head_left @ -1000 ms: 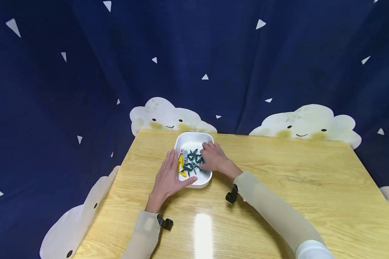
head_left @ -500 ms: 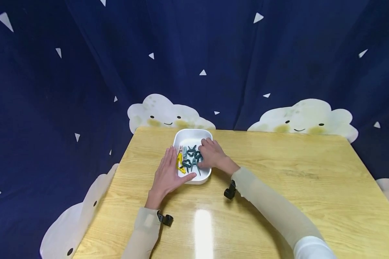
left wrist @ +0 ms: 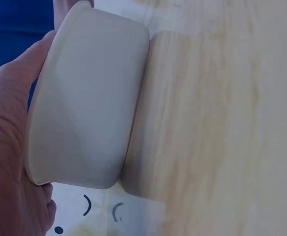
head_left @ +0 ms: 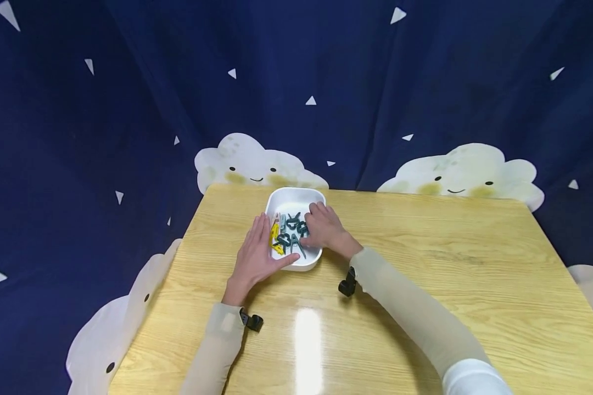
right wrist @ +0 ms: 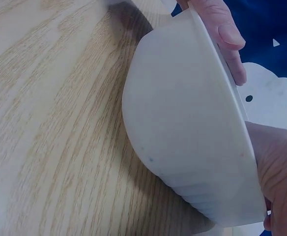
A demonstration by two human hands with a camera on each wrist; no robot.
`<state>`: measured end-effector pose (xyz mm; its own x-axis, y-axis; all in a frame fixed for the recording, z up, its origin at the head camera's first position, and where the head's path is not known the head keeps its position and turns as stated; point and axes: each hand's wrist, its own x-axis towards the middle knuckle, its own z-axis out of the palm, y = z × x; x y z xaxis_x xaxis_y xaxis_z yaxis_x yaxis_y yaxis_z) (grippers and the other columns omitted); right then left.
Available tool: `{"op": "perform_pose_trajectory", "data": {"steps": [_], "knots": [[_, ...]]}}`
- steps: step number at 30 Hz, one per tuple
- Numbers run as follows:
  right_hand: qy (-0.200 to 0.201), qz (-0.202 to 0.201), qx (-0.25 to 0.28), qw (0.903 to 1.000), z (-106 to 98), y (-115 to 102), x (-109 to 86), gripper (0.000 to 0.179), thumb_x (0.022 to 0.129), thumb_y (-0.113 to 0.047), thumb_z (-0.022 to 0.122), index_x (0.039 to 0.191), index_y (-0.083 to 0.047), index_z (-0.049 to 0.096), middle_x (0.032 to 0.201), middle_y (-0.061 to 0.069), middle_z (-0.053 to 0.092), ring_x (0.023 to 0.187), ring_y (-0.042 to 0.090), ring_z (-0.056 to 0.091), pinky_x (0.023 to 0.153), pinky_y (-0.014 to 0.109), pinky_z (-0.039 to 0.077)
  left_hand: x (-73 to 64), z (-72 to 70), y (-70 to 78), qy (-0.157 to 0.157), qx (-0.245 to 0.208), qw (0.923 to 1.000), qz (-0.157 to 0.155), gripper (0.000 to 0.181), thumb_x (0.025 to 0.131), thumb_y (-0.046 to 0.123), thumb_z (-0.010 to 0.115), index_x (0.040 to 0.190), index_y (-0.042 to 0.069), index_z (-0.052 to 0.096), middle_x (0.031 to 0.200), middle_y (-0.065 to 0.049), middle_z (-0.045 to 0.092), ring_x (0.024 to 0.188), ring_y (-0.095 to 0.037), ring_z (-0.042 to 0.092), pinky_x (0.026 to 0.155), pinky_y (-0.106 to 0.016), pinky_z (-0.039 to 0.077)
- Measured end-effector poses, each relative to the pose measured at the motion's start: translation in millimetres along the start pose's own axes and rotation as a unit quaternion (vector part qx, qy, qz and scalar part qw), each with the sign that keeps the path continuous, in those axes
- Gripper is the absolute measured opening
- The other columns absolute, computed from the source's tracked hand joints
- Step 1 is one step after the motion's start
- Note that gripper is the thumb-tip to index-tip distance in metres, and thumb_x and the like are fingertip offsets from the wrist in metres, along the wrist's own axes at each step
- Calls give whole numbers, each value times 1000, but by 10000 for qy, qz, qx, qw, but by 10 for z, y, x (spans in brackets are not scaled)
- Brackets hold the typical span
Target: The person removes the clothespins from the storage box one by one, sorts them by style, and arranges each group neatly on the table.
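A white plastic bin [head_left: 298, 196] holds several clips. My left hand [head_left: 257, 249] lies along its left rim with straight fingers, thumb over the near edge. The left wrist view shows the same hand [left wrist: 11, 128] against the bin's outer wall [left wrist: 92, 98]. Inside lie dark green spring clips [head_left: 293, 222], yellow clips [head_left: 275, 230] and a pale blue-grey clip [head_left: 283, 222]. My right hand [head_left: 323, 226] reaches over the right rim with bent fingers, beside a dark green clip [head_left: 297, 245]. Its fingertips are hidden, and whatever it may pinch cannot be seen.
The wooden table [head_left: 425, 274] extends widely to the right of the bin. Behind it hangs a dark blue curtain [head_left: 277, 55] printed with clouds and white triangles. Each wrist bears a small black camera [head_left: 347, 282].
The dark green clips lie more spread out, one now with its legs splayed toward the near wall. Both hands stay at the bin; the head view has tilted slightly.
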<state>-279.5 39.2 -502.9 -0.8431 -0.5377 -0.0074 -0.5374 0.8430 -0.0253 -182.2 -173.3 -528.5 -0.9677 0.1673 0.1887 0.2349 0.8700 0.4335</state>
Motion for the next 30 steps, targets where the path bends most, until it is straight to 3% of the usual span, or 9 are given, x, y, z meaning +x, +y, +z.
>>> {"op": "perform_pose_trajectory", "data": {"steps": [6, 15, 21, 30], "knots": [[59, -70, 105, 9999, 7, -32, 25, 60, 80, -56, 83, 106, -3, 69, 107, 9, 53, 102, 27, 44, 86, 39, 42, 4, -28, -38, -95, 63, 9999, -93, 133, 79, 92, 55, 168, 5, 9, 176, -7, 0, 162, -23, -3, 131, -47, 13], [150, 108, 100, 9998, -50, 11, 24, 61, 77, -52, 86, 109, -3, 70, 107, 9, 53, 103, 28, 44, 88, 40, 41, 62, -26, 0, 1, 50, 10000, 51, 133, 79, 93, 54, 168, 6, 8, 176, -6, -3, 162, -23, -4, 131, -49, 15], [68, 36, 278, 9996, -11, -17, 37, 61, 78, -54, 85, 110, -4, 70, 108, 7, 52, 103, 26, 43, 89, 39, 41, 7, -17, -37, -24, -143, 9999, 36, 134, 78, 91, 58, 168, 5, 8, 176, -6, -4, 162, -26, -2, 131, -47, 12], [379, 197, 783, 9960, 55, 18, 6, 57, 75, -50, 89, 106, -6, 71, 103, 4, 49, 101, 25, 41, 88, 38, 39, 18, 11, -49, -17, -147, 9998, 162, 136, 77, 91, 59, 168, 5, 7, 175, -8, -4, 162, -25, -5, 130, -53, 16]]}}
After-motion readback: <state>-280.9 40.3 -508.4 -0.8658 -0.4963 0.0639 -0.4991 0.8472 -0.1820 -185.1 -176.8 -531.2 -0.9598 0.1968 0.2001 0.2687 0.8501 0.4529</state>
